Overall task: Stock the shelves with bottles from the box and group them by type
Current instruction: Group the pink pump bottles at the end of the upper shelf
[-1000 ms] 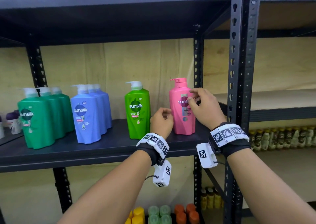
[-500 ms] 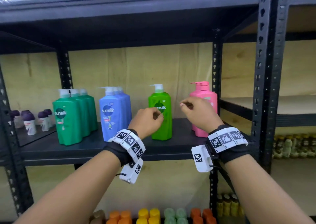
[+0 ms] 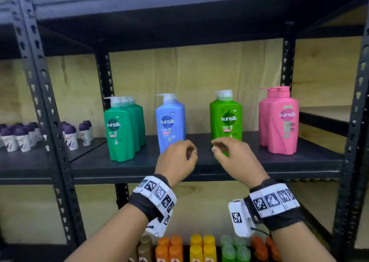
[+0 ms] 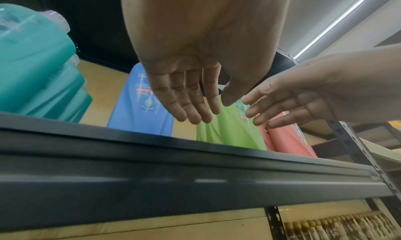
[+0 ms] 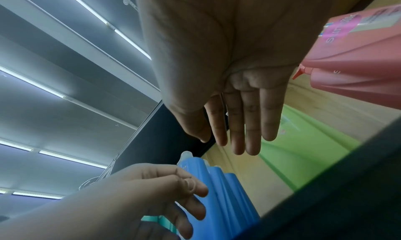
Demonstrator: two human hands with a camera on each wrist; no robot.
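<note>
Four groups of pump bottles stand on the black shelf (image 3: 199,161): dark green bottles (image 3: 121,127) at the left, blue bottles (image 3: 170,121), a light green bottle (image 3: 225,117) and pink bottles (image 3: 279,119) at the right. My left hand (image 3: 179,157) hovers in front of the blue bottles, fingers loosely bent, holding nothing. My right hand (image 3: 233,155) hovers in front of the light green bottle, also empty. The left wrist view shows my left hand (image 4: 190,98) with relaxed fingers above the shelf edge (image 4: 195,158). My right hand (image 5: 238,123) has straight fingers. No box is in view.
Small purple-capped bottles (image 3: 18,137) fill the neighbouring shelf at the left. Orange, yellow and green capped bottles (image 3: 199,247) stand on the shelf below. Black perforated uprights (image 3: 46,101) (image 3: 355,121) frame the bay. Brown bottles (image 4: 338,226) line a lower right shelf.
My right hand has let go of the pink bottle, and both hands have drawn back from the shelf toward me. The view has pulled back and shifted, so the bottles appear further right.
</note>
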